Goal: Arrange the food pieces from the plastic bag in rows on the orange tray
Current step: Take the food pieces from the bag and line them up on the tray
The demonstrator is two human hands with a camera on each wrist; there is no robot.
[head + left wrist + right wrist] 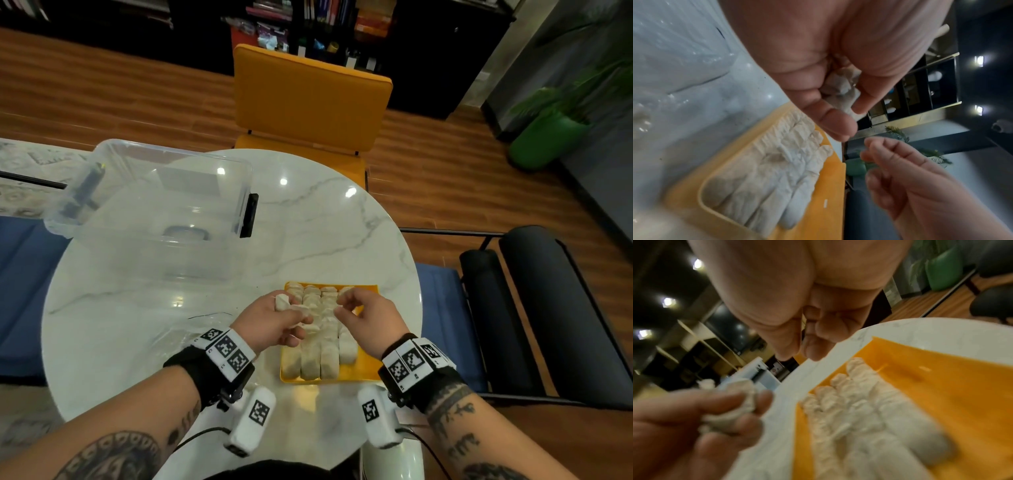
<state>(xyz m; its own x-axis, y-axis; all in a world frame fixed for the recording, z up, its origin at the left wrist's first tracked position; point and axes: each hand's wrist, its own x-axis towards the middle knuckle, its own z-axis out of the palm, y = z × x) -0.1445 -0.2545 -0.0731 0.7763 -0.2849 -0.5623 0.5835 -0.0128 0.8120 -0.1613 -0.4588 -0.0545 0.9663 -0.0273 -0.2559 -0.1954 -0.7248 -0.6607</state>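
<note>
Four rows of pale pieces (320, 339) fill the left part of the tray (365, 371), which sits at the table's (308, 222) near edge; a bare orange strip runs along the tray's right side. The left hand (274, 320) holds more pieces (283, 301) bunched in curled fingers above the tray's left edge. The right hand (363, 317) hovers beside it, fingers loosely curled, holding nothing. Likely step: passing a piece across. Next, the right hand should pinch one and start a row on the bare strip. The bag (191, 330) lies left of the tray.
</note>
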